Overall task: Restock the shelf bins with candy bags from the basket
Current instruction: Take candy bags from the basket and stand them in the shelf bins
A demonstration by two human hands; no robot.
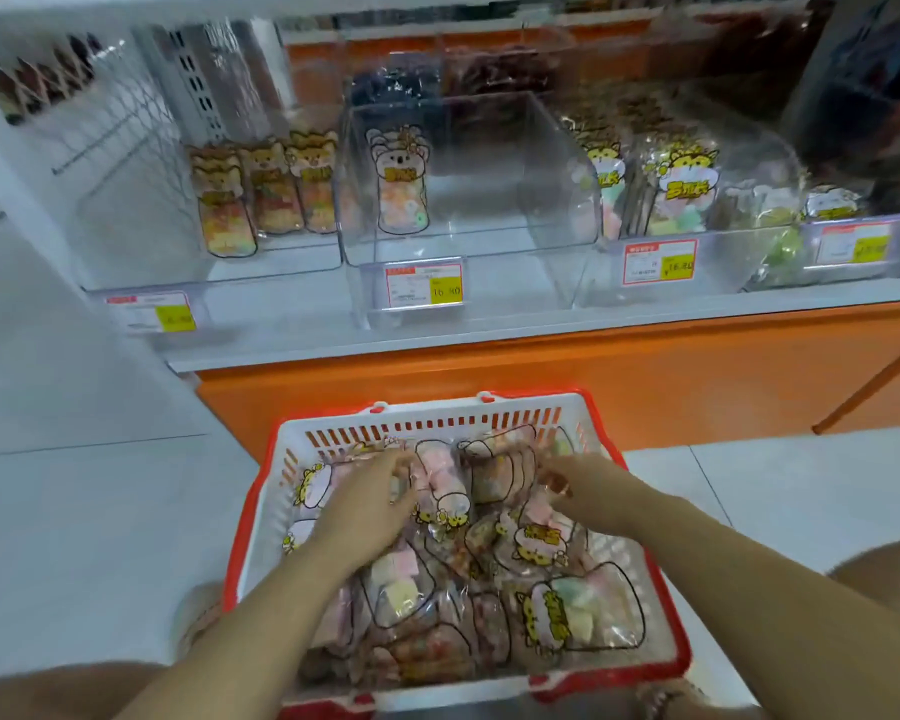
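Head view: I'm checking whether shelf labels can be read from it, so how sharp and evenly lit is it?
In the head view, the middle price tag is just legible, the left price tag smeared; glare streaks the middle bin; the left hand and right hand blur over the basket; the shelf edge slants.

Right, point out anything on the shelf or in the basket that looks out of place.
Nothing looks spilled or torn. The middle clear plastic shelf bin holds only a single koala-print candy bag, so it stands nearly bare. The candy bags in the red-and-white plastic basket lie jumbled.
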